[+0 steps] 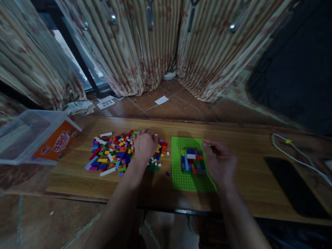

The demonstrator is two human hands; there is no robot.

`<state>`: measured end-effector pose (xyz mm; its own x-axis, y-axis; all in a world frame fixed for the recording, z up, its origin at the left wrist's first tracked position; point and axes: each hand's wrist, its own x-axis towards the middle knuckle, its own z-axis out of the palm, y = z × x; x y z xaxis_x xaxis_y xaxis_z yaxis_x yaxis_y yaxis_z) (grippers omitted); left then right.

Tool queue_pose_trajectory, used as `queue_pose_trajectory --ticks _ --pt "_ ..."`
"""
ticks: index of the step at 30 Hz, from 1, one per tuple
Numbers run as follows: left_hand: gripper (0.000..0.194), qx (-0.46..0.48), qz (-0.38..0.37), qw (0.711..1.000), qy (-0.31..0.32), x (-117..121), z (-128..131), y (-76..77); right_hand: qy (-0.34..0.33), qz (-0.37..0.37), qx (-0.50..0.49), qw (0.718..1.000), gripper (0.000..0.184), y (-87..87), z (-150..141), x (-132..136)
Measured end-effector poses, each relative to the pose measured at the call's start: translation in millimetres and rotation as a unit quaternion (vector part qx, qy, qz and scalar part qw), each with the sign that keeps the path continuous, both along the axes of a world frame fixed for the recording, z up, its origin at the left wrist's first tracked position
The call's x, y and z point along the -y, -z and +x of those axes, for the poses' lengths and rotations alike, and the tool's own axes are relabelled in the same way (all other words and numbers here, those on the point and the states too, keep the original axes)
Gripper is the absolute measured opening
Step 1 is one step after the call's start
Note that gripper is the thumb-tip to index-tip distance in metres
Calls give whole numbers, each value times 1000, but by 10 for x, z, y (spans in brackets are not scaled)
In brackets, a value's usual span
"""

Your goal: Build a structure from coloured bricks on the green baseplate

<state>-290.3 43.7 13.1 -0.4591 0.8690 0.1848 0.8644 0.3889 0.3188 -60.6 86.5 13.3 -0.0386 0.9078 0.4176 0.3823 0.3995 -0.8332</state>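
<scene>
My left hand point(145, 144) is over the right part of a pile of loose toy building bricks point(114, 152) in many colours. Its fingers curl down among them, and the fingertips are hidden. On a green studded baseplate point(178, 181) stands a low block of joined bricks point(192, 162), mostly blue, red, white and green. At the plate's right edge is my right hand point(220, 160), beside the built block. Thumb and forefinger come together there in a pinch; anything between them is too small to make out.
The wooden tabletop point(249, 155) carries a dark flat phone-like slab point(295, 186) and a white cable point(293, 154) on the right. A clear plastic bin point(23, 135) with an orange label stands at the left end. Striped curtains point(124, 48) hang beyond the tiled floor.
</scene>
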Motion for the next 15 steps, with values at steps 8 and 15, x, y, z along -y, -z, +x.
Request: queue_pose_trajectory --ticks 8,15 --pt "31 -13 -14 1000 23 77 -15 -8 18 6 -23 1000 17 -81 177 1" --pt "26 54 28 996 66 290 6 -152 12 -10 -12 1000 17 -81 260 14"
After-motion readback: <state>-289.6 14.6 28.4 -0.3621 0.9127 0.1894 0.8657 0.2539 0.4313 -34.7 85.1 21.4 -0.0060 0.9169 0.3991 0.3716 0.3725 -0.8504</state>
